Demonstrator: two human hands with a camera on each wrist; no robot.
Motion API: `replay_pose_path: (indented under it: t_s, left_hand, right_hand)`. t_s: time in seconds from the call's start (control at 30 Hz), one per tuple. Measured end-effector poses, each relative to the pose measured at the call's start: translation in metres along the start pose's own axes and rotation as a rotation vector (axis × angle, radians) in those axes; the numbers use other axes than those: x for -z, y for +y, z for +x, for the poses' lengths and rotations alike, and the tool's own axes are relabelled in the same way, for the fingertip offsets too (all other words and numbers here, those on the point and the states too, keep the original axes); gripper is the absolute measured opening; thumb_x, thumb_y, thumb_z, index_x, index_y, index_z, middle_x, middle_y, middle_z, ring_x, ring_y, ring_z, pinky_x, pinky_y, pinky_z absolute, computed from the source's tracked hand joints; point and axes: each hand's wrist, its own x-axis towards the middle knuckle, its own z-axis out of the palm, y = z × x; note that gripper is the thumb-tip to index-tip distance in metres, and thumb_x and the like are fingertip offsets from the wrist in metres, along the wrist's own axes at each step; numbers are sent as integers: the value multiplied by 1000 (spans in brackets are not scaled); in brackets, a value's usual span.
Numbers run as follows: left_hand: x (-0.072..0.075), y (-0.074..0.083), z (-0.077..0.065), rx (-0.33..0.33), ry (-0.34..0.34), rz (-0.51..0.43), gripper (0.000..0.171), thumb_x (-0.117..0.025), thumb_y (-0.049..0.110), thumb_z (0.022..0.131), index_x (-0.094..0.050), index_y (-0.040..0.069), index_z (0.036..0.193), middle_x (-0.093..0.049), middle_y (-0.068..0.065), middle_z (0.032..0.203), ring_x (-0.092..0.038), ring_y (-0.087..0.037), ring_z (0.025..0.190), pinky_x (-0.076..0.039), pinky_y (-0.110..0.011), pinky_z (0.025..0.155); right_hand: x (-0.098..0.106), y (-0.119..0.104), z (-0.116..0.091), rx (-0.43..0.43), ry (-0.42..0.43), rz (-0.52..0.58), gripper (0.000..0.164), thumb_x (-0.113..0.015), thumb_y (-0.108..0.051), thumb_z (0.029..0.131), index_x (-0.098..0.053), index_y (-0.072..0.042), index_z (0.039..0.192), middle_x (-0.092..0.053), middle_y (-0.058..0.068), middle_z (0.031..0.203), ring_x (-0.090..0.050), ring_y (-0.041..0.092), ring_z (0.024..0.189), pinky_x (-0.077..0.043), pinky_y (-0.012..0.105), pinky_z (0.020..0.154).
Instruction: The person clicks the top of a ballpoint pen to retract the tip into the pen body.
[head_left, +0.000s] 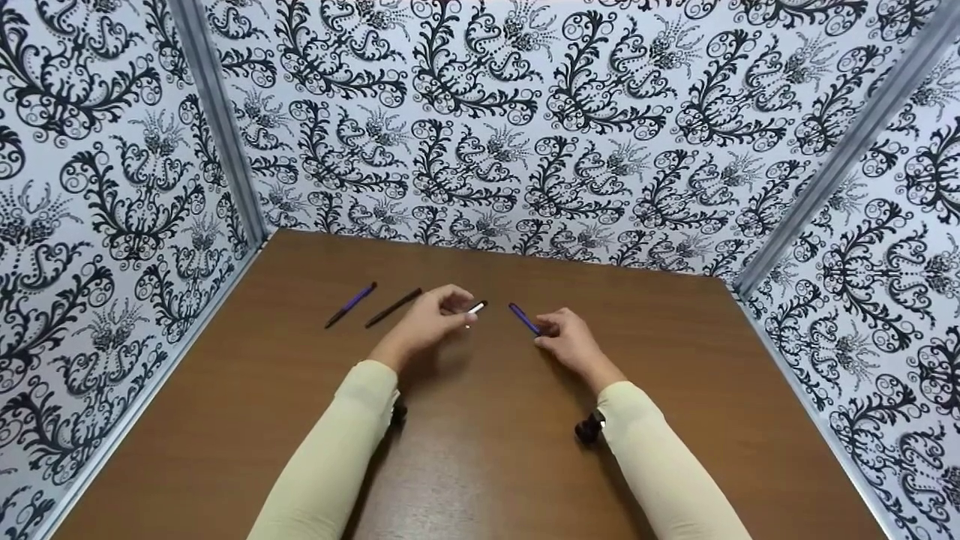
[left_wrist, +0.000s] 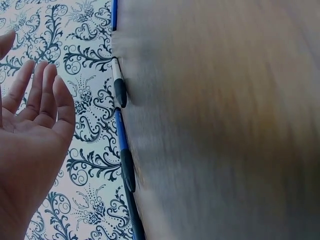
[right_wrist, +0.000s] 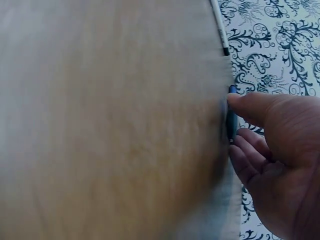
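My left hand (head_left: 435, 313) hovers over a white pen (head_left: 477, 307) with a dark end, its fingers loosely bent. In the left wrist view the white pen (left_wrist: 117, 77) lies on the table, apart from the fingers of the left hand (left_wrist: 37, 115). Farther right, my right hand (head_left: 571, 339) pinches the lower end of a blue pen (head_left: 523, 318) between thumb and fingers. Seen from the right wrist, the thumb overlaps this blue pen (right_wrist: 231, 120) near its top, and the fingertips of the right hand (right_wrist: 285, 145) meet its lower end.
Left of the left hand, a blue pen with a dark grip (head_left: 350, 305) and a black pen (head_left: 394, 307) lie slanted on the brown table (head_left: 465, 450). Black-and-white patterned panels (head_left: 480, 135) wall in the back and both sides, joined by grey posts (head_left: 217, 112).
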Motion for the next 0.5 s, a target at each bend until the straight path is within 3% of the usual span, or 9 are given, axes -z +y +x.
replay_pose_path:
  t_s: [0.17,0.5]
  left_hand:
    - [0,0,0,7,0,-3,33,-80,9,102,-69,0,132,-75,-19,117,-71,-24,100,-61,-56,99]
    - [2,-2,-2,4,-3,-10,36,-79,9,102,-69,-3,134,-76,-17,115,-68,-51,114,-58,-60,102]
  right_hand:
    - [-6,3,1,-11,33,-31,35,-87,1,92,-80,4,126,-69,15,109,-72,36,103,-58,46,94]
    - [-4,-3,1,-42,15,-58,29,-85,-3,94,-82,4,122,-73,17,110,-68,34,103,-55,45,91]
